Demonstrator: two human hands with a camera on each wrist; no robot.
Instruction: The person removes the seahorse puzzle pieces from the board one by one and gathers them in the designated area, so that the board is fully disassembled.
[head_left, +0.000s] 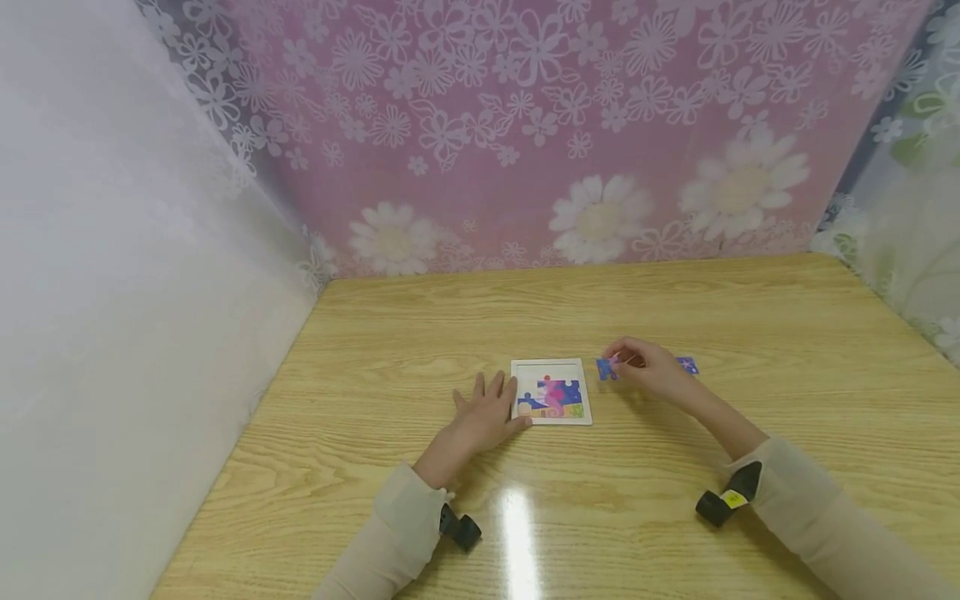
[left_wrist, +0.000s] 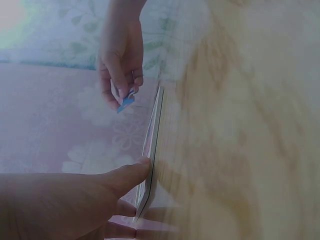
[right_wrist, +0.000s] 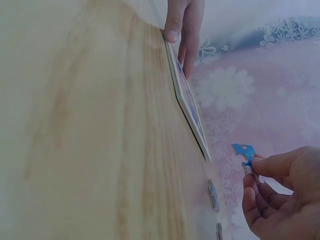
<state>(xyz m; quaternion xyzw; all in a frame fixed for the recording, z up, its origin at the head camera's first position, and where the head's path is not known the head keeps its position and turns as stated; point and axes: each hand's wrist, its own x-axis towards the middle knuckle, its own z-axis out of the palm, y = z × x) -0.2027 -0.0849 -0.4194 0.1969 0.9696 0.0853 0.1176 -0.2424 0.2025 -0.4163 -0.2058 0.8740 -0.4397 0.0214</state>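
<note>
A square puzzle tray point(head_left: 551, 421) with a white rim lies on the wooden table, its lower part filled with joined pieces showing a pink seahorse on blue. My left hand point(head_left: 482, 417) rests at its left side, fingers spread on the table and thumb on the near left corner. To the right of the tray, my right hand point(head_left: 656, 371) pinches a blue jigsaw piece point(right_wrist: 245, 149) between thumb and fingertips. In the right wrist view this piece is held above the table. The tray's upper part shows its bare white base.
Another blue jigsaw piece point(head_left: 687, 365) with a pink star lies just right of my right hand. Two loose pieces point(right_wrist: 213, 195) show at the table surface in the right wrist view. A pink flowered curtain point(head_left: 480, 167) hangs behind the table point(head_left: 420, 333).
</note>
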